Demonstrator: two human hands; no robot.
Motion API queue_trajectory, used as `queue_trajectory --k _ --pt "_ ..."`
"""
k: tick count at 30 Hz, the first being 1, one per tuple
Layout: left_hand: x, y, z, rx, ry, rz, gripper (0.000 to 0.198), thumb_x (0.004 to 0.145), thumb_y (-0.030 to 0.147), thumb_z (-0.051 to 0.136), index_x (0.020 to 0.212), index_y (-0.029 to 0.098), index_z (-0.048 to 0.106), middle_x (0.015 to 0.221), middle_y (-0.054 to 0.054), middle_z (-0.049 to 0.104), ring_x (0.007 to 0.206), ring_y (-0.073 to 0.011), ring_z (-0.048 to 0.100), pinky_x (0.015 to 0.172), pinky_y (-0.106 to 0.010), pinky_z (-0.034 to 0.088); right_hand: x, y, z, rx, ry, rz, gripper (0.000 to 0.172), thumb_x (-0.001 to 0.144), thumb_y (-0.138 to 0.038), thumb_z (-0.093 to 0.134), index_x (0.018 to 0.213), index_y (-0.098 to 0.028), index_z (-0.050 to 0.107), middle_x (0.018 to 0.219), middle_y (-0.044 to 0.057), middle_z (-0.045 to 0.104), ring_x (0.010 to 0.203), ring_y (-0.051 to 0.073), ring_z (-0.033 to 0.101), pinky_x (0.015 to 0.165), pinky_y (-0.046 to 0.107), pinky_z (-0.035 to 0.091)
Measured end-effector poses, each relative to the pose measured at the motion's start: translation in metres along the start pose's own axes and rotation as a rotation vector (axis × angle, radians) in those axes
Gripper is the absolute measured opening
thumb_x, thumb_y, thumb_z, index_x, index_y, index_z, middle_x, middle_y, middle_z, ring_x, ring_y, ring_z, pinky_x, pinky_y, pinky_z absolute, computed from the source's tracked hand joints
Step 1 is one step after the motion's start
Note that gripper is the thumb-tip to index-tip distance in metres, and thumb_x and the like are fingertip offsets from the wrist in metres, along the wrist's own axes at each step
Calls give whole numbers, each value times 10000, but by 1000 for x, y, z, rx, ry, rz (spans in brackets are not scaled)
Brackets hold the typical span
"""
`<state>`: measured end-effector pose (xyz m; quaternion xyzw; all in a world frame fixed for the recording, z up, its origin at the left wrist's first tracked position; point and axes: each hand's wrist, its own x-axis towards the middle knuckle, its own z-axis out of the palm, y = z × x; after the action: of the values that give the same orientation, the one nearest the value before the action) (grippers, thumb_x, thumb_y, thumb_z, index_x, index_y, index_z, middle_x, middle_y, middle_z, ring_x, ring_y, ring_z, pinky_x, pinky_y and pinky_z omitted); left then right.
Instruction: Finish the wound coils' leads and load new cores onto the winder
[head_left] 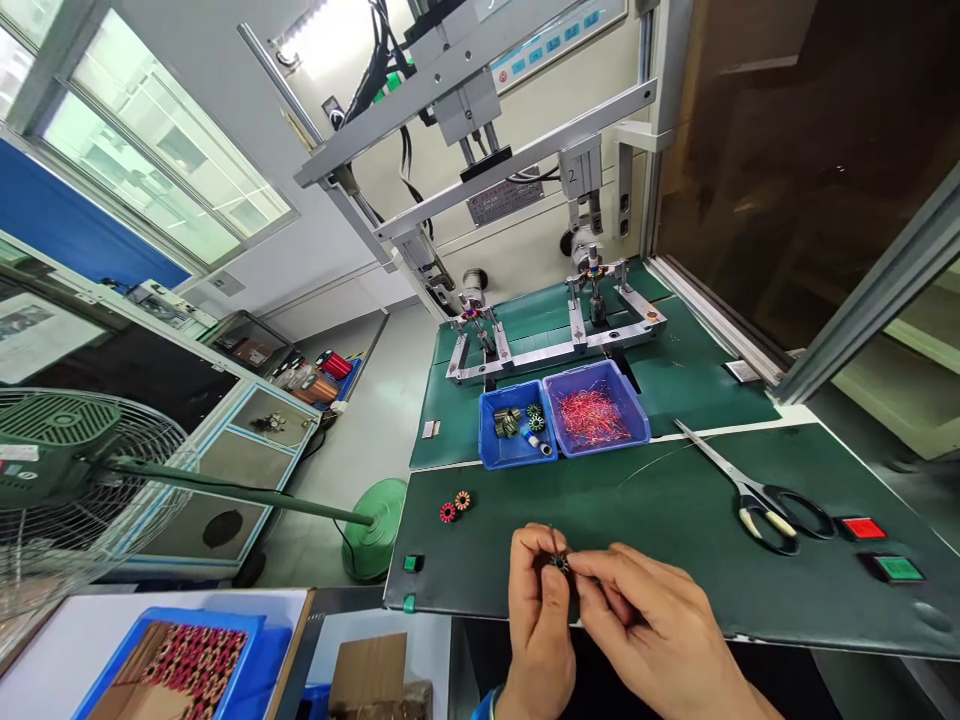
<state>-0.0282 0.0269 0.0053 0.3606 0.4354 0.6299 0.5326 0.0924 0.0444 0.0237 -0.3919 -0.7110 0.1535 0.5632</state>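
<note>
Green worktop (pixel 517 505), grey floor (pixel 367 400), fan (pixel 56 455), left hand (pixel 538 625) pinching toothed core (pixel 559 563), right hand (pixel 651 605) touching it, grip unclear

The left hand (pixel 536 625) and the right hand (pixel 652 610) are bare. A bright blue cuff (pixel 482 706) with a thin, paler edge shows at the left wrist. Black material, apparently clothing (pixel 604 688), fills the near space between the wrists.

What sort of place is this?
Probably a coil-winding workshop: a machine frame above a green bench, wire spools off to the left, and a blue tray packed with small rings.
</note>
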Motion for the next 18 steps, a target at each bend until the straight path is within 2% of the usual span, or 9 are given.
queue_trajectory --k 3,5,8,11,15,18 --pt "6 4 6 -160 56 -156 300 803 486 757 881 209 674 836 -2 567 644 -110 493 662 -238 483 0 -1 0 32 -45 27 170 907 -78 495 956 -175 625 563 -63 478 459 82 489 482 177 450" --pt "8 8 10 -272 66 -258 309 766 489 792 851 209 691 838 8 594 588 -85 496 633 -236 486 -1 -1 1 48 -75 80 116 925 -137 508 957 -184 610 597 -53 512 479 87 521 492 181 469" --pt "9 12 11 -423 78 -415 313 682 448 869 836 213 731 945 -15 658 680 -112 589 680 -260 515 -2 -1 5 9 -101 127 69 951 -244 534 945 -202 589 660 -32 566 516 106 559 506 205 491" --pt "9 11 6 -534 109 -544 315 605 386 926 806 212 758 936 -29 688 759 -149 626 751 -300 532 1 -1 6 -46 -155 153 97 934 -226 528 837 -223 540 695 -15 594 542 123 583 496 222 486" --pt "16 14 1 -597 144 -586 312 585 353 941 800 226 755 880 -11 691 816 -175 650 763 -310 535 0 -5 -4 -47 -254 225 215 782 -107 516 699 -252 381 633 -39 582 507 129 581 449 219 466" --pt "23 18 1 -671 124 -572 312 598 296 942 814 219 730 757 27 637 784 -142 642 722 -258 525 -8 -8 -16 65 -273 275 189 775 -79 477 750 -263 437 651 -49 632 533 127 639 480 199 513"
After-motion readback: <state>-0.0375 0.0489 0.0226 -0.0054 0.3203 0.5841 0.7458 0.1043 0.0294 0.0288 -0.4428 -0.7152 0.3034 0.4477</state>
